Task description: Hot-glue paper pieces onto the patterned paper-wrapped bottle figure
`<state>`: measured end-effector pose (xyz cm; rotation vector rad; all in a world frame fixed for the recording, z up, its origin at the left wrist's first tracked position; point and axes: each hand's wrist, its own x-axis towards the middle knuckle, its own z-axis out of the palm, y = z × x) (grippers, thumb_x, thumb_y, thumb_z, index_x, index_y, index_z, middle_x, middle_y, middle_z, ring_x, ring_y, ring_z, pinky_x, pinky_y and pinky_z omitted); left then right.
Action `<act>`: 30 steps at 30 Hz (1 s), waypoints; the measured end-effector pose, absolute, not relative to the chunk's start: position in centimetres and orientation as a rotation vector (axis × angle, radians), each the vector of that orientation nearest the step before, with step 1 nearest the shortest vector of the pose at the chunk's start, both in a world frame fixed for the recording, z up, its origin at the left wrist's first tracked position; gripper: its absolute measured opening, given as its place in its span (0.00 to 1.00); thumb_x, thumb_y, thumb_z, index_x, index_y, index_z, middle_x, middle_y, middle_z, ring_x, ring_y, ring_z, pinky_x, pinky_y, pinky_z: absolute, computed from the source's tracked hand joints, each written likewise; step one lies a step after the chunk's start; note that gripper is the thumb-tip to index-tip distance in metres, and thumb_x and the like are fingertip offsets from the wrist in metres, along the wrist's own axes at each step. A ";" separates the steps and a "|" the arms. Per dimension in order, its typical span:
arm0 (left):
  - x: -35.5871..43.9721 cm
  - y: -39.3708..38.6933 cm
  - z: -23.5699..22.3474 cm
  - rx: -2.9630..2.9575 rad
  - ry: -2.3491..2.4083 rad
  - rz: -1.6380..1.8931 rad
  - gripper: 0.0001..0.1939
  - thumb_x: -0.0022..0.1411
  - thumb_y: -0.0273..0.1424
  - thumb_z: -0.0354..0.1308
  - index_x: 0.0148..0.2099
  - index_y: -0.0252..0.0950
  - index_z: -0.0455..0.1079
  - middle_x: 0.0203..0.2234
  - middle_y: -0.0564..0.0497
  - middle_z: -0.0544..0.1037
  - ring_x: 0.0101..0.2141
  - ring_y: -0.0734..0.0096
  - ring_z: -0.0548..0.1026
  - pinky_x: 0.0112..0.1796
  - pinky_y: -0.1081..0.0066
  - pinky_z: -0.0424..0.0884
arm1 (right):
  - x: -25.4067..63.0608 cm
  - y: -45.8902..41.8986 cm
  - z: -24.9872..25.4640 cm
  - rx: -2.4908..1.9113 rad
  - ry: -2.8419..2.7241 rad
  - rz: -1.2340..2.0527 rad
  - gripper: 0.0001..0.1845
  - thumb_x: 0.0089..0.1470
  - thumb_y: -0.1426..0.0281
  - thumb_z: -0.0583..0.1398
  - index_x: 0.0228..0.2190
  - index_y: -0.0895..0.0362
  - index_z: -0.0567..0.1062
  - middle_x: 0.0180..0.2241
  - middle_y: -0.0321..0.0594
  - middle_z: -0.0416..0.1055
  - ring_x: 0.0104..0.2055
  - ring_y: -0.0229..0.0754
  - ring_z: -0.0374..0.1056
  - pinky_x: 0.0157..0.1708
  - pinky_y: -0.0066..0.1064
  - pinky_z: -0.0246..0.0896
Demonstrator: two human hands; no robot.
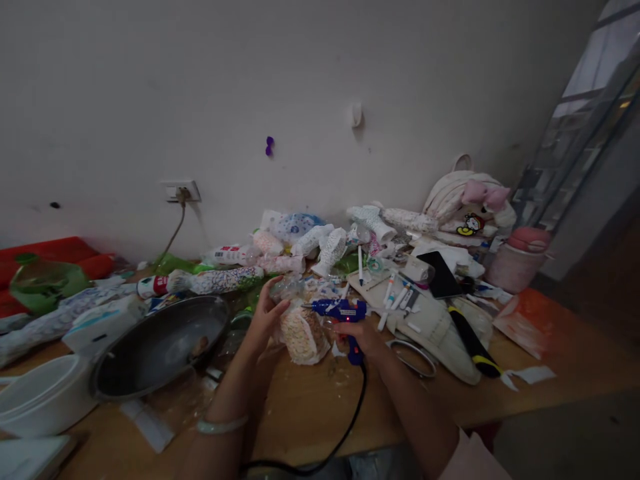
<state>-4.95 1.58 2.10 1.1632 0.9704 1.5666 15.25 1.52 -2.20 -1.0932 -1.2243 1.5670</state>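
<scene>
My right hand (364, 337) grips a blue hot glue gun (339, 309) with a red light lit on its body. The gun's nozzle points left, close above a cream, speckled wrapped piece (306, 339) on the table. A clear plastic bottle part (287, 287) sits at the far end of that piece; whether the two are joined, I cannot tell. My left hand (267, 315) is curled round the left side of the clear part, thumb toward the nozzle. From the gun's handle a black cord (356, 407) runs down to the table's front edge.
Left of my hands lies a dark round pan (157, 347) beside a white tub (45, 393). Several wrapped bottles (330, 250) are heaped along the wall. On the right are markers (397, 297), a roll of tape (413, 358), a yellow-black tool (473, 340) and a pink tumbler (520, 260).
</scene>
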 end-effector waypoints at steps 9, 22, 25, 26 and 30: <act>-5.0 1.7 2.0 1.182 0.967 1.579 0.32 0.40 0.37 0.69 0.50 0.40 0.64 0.40 0.49 0.77 0.38 0.60 0.76 0.38 0.66 0.72 | 15.2 1.3 -1.8 -1.166 -1.209 1.520 0.11 0.28 0.62 0.61 0.16 0.57 0.70 0.14 0.33 0.65 0.17 0.33 0.57 0.19 0.26 0.49; -4.9 1.7 2.0 1.151 0.934 1.561 0.34 0.40 0.37 0.69 0.50 0.40 0.63 0.40 0.49 0.77 0.38 0.61 0.76 0.37 0.67 0.72 | 15.1 0.8 -0.8 -1.215 -1.167 1.577 0.07 0.31 0.66 0.60 0.16 0.57 0.69 0.12 0.31 0.63 0.16 0.32 0.56 0.17 0.25 0.47; -5.0 1.8 1.8 1.148 0.942 1.573 0.34 0.40 0.37 0.69 0.50 0.40 0.63 0.40 0.49 0.77 0.37 0.61 0.76 0.37 0.68 0.72 | 15.1 0.8 -0.8 -1.231 -1.170 1.556 0.07 0.30 0.66 0.59 0.16 0.57 0.69 0.12 0.31 0.62 0.16 0.32 0.55 0.17 0.25 0.46; -5.1 1.9 1.7 1.153 0.947 1.574 0.34 0.40 0.37 0.69 0.50 0.40 0.63 0.39 0.50 0.77 0.37 0.62 0.76 0.37 0.68 0.72 | 15.1 0.9 -0.9 -1.226 -1.173 1.550 0.07 0.30 0.66 0.59 0.16 0.57 0.68 0.12 0.31 0.62 0.16 0.32 0.55 0.17 0.25 0.46; -5.2 2.0 1.6 1.178 0.959 1.576 0.34 0.41 0.37 0.69 0.51 0.40 0.63 0.37 0.51 0.78 0.36 0.63 0.76 0.36 0.69 0.71 | 15.1 1.1 -1.2 -1.195 -1.185 1.565 0.08 0.29 0.65 0.59 0.15 0.57 0.68 0.11 0.31 0.61 0.16 0.32 0.54 0.17 0.25 0.46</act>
